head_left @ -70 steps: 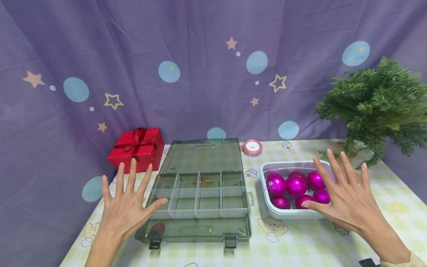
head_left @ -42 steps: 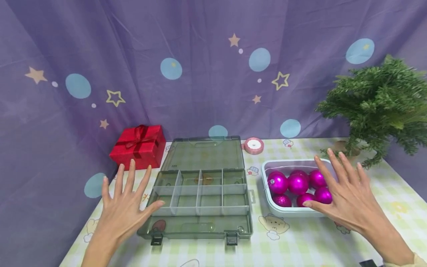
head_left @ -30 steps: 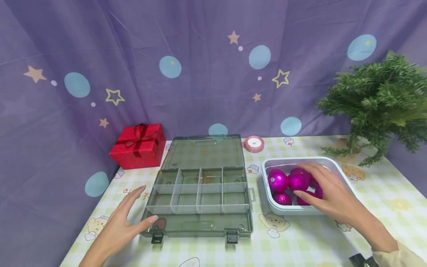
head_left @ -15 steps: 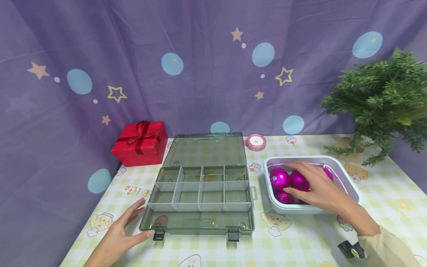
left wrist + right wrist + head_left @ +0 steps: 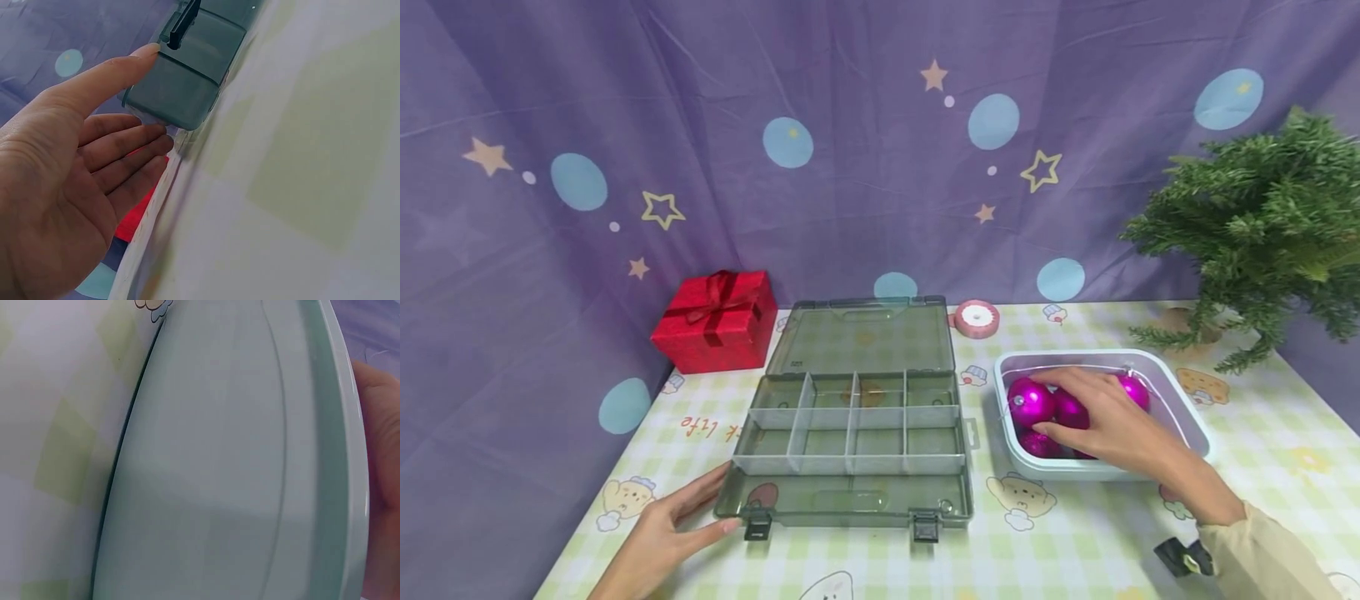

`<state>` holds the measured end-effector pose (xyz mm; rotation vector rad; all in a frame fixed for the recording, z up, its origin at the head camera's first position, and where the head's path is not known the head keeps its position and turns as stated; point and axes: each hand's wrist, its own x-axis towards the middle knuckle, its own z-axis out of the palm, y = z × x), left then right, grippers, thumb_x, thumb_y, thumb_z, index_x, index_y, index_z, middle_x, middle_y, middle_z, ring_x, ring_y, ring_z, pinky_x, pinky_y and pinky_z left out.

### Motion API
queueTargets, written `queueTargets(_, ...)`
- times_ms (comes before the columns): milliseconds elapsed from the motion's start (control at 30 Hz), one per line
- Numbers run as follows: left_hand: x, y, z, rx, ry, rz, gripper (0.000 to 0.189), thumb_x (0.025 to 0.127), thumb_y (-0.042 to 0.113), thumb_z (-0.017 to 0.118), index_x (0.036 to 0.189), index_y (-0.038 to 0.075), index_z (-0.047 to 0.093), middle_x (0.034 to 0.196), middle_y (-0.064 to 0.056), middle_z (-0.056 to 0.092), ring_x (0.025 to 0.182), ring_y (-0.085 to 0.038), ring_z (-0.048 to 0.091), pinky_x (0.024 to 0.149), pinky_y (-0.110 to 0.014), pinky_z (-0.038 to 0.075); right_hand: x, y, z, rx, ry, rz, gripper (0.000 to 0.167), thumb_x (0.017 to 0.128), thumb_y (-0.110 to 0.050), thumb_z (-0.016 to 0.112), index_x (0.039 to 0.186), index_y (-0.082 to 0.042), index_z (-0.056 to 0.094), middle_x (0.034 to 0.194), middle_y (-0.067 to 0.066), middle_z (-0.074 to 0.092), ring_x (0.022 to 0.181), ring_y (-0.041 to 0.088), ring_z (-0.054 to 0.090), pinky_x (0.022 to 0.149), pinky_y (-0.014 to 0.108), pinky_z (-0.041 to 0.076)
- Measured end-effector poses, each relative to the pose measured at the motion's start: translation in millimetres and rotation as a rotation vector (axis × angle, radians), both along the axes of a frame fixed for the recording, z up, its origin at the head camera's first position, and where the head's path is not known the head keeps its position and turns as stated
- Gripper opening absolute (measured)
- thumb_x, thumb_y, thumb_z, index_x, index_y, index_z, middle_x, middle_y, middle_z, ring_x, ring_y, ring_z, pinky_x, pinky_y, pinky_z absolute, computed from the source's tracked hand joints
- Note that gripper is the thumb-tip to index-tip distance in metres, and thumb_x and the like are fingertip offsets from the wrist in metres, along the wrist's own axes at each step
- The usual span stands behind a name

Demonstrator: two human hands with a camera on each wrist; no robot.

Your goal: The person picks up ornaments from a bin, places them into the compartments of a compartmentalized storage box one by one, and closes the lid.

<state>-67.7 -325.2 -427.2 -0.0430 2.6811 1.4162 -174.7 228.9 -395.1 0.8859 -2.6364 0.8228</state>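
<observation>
In the head view my right hand (image 5: pixel 1105 417) reaches into the pale blue tub (image 5: pixel 1060 472). Its thumb and fingers curl around a shiny magenta Christmas bauble (image 5: pixel 1028 402) at the tub's left end. Several other baubles, such as one at the back right (image 5: pixel 1133 392), lie beside and under the hand, partly hidden. The tub wall (image 5: pixel 219 456) fills most of the right wrist view. My left hand (image 5: pixel 658 529) is at the front left corner of a grey, see-through compartment box (image 5: pixel 850 500). Its thumb tip touches the corner by a latch (image 5: pixel 182 28); the fingers stay fairly straight along the side.
The box lid (image 5: pixel 865 342) lies folded back. Behind stand a red gift box (image 5: pixel 718 325) and a pink ribbon roll (image 5: pixel 977 319). A small artificial fir tree (image 5: pixel 1262 233) leans over the back right. A dark strap (image 5: pixel 1182 557) sits at the right sleeve.
Both hands were spread above the table. The right hand has lowered into the tub and moved left onto a bauble. The left hand has come down to the compartment box's corner.
</observation>
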Motion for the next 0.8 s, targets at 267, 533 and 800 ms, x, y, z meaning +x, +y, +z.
queueTargets(267,-0.2,-1.5,-1.2,-0.021,0.028,-0.011,0.072,0.091,0.026,0.083,0.153,0.006,0.051,0.149,-0.016,0.055,0.118,0.007,0.054,0.096,-0.015,0.048,-2.6,-2.5,-0.7,0.016,0.009,0.003,0.056,0.087,-0.026,0.086,0.135,-0.012,0.063,0.132,0.013,0.066,0.125,0.041,0.057,0.102,0.063,0.037)
queueTargets(533,-1.7,-2.0,-0.7,-0.029,-0.030,0.002,0.075,0.092,0.030,0.082,0.155,0.008,0.049,0.152,-0.015,0.052,0.131,-0.021,0.058,0.096,-0.017,0.048,-3.6,-2.6,-0.9,-0.005,0.031,-0.012,0.054,0.085,-0.021,0.088,0.133,-0.011,0.065,0.129,0.012,0.068,0.119,0.043,0.060,0.097,0.066,0.042)
queueTargets(800,-2.1,-1.9,-0.9,-0.025,-0.041,0.007,0.076,0.091,0.031,0.082,0.156,0.009,0.048,0.152,-0.014,0.052,0.133,-0.025,0.057,0.096,-0.017,0.048,-5.7,0.5,4.3,-0.077,0.058,-0.011,0.054,0.083,-0.016,0.089,0.132,-0.011,0.067,0.124,0.005,0.071,0.106,0.027,0.069,0.082,0.048,0.059)
